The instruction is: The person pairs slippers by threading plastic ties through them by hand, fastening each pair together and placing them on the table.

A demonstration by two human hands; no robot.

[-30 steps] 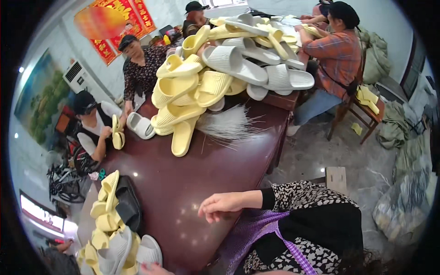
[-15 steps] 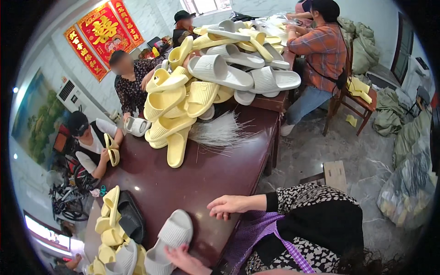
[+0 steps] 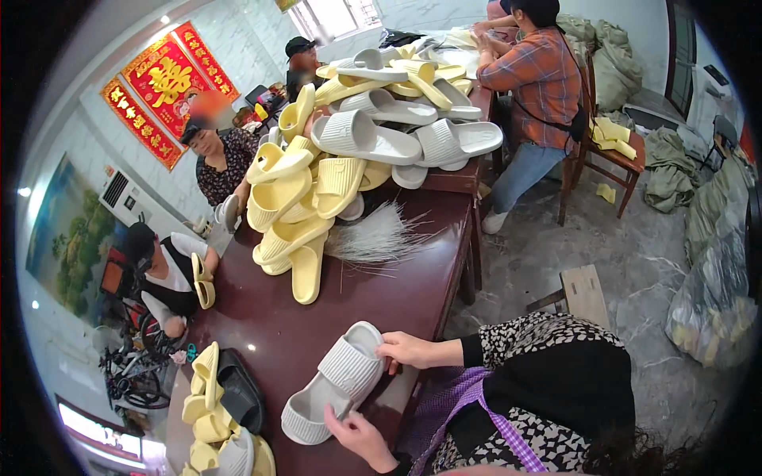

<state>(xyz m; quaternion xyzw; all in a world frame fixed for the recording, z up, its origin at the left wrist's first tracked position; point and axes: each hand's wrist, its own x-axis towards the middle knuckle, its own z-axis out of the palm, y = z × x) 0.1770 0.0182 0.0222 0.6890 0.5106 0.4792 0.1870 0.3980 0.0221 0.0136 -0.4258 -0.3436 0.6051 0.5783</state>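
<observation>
In front of me, a pair of light grey ribbed slippers sits at the table edge, an upper slipper (image 3: pixel 349 366) overlapping a lower slipper (image 3: pixel 305 419). My right hand (image 3: pixel 406 351) pinches the right rim of the upper slipper, thumb on top and the other fingers partly hidden. My left hand (image 3: pixel 361 438) grips the inner side of the lower slipper, its fingers at the opening beneath the strap. Both slippers lie close to the dark red table (image 3: pixel 238 317), tilted slightly; whether they touch it all along I cannot tell.
A pile of yellow and grey slippers (image 3: pixel 337 186) covers the far table, beside a bundle of clear thin strips (image 3: pixel 381 234). Nearer left are yellow slippers (image 3: pixel 208 424) and a black slipper (image 3: pixel 240 389). Several people work around the table. A wooden stool (image 3: pixel 582 293) stands right.
My right hand has come down from above the table onto the upper slipper. The grey pair has moved right and up, with my left hand following it. The view has shifted slightly.
</observation>
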